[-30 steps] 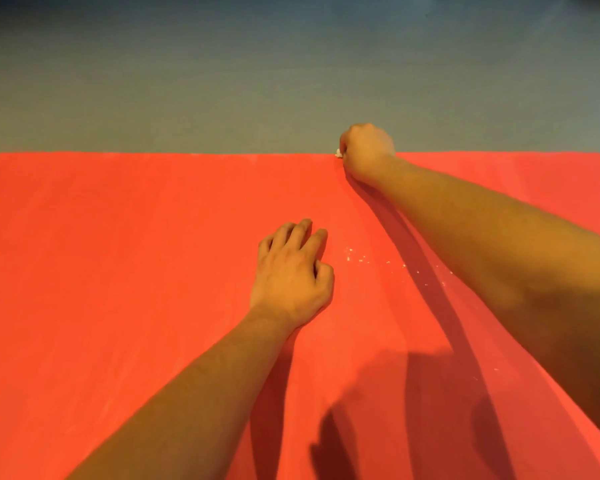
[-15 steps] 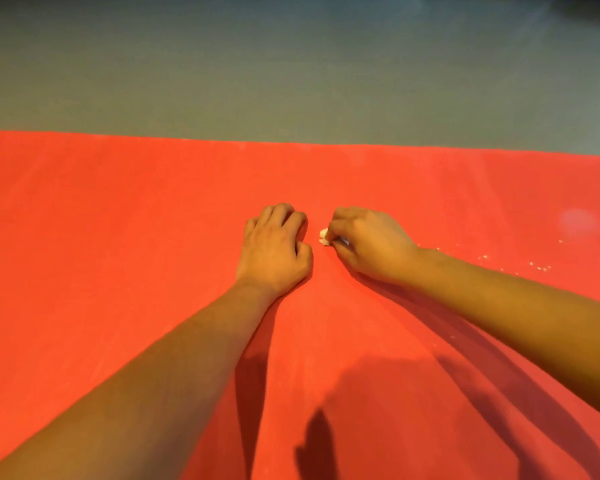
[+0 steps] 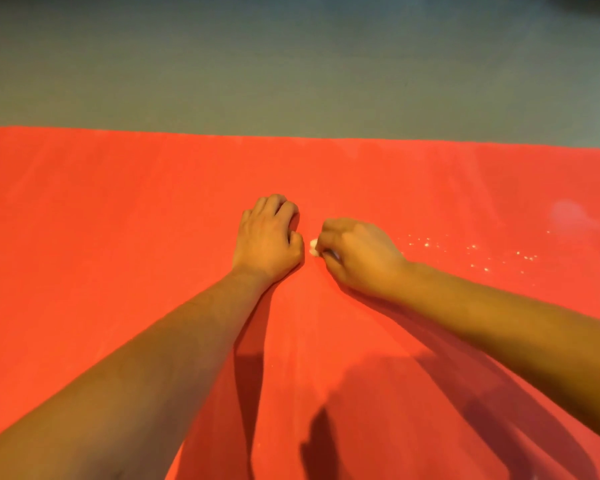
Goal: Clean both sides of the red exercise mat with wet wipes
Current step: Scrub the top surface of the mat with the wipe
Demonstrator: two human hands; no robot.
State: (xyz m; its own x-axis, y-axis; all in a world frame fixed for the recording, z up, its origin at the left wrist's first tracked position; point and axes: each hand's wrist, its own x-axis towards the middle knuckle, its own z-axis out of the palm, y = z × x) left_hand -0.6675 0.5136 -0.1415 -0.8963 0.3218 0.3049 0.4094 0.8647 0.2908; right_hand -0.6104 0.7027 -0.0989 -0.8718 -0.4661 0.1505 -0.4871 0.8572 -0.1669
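Pinching a balled wet wipe (image 3: 313,247), the right hand (image 3: 357,254) presses it mid-way across the flat red mat (image 3: 118,220). The left hand (image 3: 267,240) rests beside it, fingers curled, holding nothing. White specks (image 3: 465,251) remain at right, and the underside probably still needs wiping.

Mat (image 3: 118,237) showing bright red-orange w/ faint pale streaks; floor (image 3: 291,64) looking dull grey-green; wipe (image 3: 313,247) peeking white; pale specks (image 3: 465,251) dotting mat's right side.
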